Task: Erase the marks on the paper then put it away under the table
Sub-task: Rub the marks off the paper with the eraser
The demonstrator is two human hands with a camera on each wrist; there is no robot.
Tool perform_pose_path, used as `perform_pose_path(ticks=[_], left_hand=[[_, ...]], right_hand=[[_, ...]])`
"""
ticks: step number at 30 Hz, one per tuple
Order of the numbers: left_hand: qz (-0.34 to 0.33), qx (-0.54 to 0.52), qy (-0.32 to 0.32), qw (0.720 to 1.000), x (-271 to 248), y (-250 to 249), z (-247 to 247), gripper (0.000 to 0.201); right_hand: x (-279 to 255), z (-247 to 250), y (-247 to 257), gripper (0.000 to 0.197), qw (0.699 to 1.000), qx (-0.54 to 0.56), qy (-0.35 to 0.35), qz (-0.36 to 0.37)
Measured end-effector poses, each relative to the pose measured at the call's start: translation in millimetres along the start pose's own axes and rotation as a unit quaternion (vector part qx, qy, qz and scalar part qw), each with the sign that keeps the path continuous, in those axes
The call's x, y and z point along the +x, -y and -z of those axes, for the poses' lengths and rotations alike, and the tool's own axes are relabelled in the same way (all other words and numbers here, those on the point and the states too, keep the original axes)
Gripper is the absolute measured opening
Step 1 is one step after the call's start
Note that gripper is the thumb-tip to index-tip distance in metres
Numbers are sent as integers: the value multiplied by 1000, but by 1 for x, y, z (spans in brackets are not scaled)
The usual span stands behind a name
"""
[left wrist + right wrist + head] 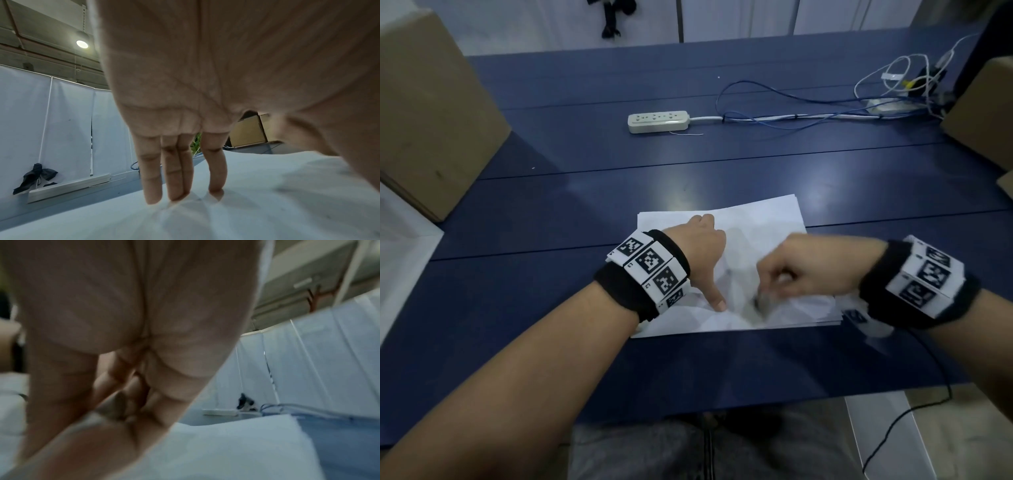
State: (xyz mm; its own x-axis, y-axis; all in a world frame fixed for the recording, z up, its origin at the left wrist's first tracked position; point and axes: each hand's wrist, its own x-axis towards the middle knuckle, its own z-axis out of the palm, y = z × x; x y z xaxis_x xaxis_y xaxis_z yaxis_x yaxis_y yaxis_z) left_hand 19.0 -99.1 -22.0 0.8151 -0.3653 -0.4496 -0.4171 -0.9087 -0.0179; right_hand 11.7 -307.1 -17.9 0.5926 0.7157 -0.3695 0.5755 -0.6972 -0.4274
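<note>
A small stack of white paper lies on the blue table near its front edge, its top sheet crumpled. My left hand presses flat on the paper's left part, fingers straight and thumb spread; the sheet wrinkles under the tips. To its right my right hand is blurred by motion, its fingers curled and pinching a small greyish eraser against the paper. In the right wrist view the curled fingers hide most of the eraser. No marks are legible.
A white power strip with blue and white cables lies at the back of the table. Cardboard boxes stand at the left and right. A black cable hangs from my right wrist over the table's front edge.
</note>
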Motion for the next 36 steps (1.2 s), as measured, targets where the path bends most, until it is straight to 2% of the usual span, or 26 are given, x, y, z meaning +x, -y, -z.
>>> perform_pose_path(ticks=[2, 3, 6, 8, 9, 12, 14, 16, 18, 20, 21, 25, 26, 28, 30, 32, 33, 36], left_hand=[[-7, 3, 3, 1000, 1, 0, -1, 86], [-11, 7, 6, 1000, 1, -1, -1, 85], [-15, 11, 10, 1000, 1, -3, 3, 82], [-23, 1, 8, 1000, 1, -4, 4, 87], [-27, 0, 6, 1000, 1, -3, 5, 90], [-29, -5, 15, 999, 3, -3, 5, 93], [-29, -4, 21, 999, 4, -3, 6, 93], [-28, -1, 18, 999, 4, -5, 6, 93], [-24, -1, 15, 1000, 3, -7, 6, 93], [-17, -3, 11, 1000, 2, -10, 5, 93], [-14, -2, 5, 1000, 2, -10, 4, 93], [-12, -4, -10, 1000, 3, -11, 0, 91], [-12, -4, -11, 1000, 3, -11, -1, 91], [-14, -3, -13, 1000, 3, -12, 0, 92], [-14, -4, -14, 1000, 3, -11, 0, 91], [-14, -4, -15, 1000, 3, -11, 0, 90], [-13, -3, -17, 1000, 3, -11, -1, 90], [-11, -5, -17, 1000, 3, -10, -1, 94]], right_hand=[[-7, -6, 9, 6, 998, 28, 60, 8], [-4, -6, 7, 5, 998, 21, 53, 10], [13, 8, -10, 6, 997, -33, -64, -37], [16, 13, -18, 8, 991, -45, -106, -63], [15, 13, -17, 7, 993, -43, -96, -51], [-2, -1, 1, 6, 999, 14, 35, -16], [-8, -9, 7, 7, 996, 36, 76, -6], [-1, -4, 0, 5, 999, 27, 29, -4], [10, 8, -13, 3, 998, -9, -51, -37], [15, 15, -20, 3, 993, -28, -96, -66], [14, 15, -20, 4, 994, -30, -88, -60], [-1, 1, 4, 3, 997, 22, 71, -9], [-1, 0, 6, 3, 997, 15, 76, -5], [9, 6, -1, 4, 999, -30, 0, -14], [20, 16, -12, 4, 992, -64, -88, -63], [22, 17, -16, 12, 987, -69, -118, -79], [21, 15, -14, 11, 991, -62, -102, -63], [8, 0, 7, 6, 1000, -21, 12, -8]])
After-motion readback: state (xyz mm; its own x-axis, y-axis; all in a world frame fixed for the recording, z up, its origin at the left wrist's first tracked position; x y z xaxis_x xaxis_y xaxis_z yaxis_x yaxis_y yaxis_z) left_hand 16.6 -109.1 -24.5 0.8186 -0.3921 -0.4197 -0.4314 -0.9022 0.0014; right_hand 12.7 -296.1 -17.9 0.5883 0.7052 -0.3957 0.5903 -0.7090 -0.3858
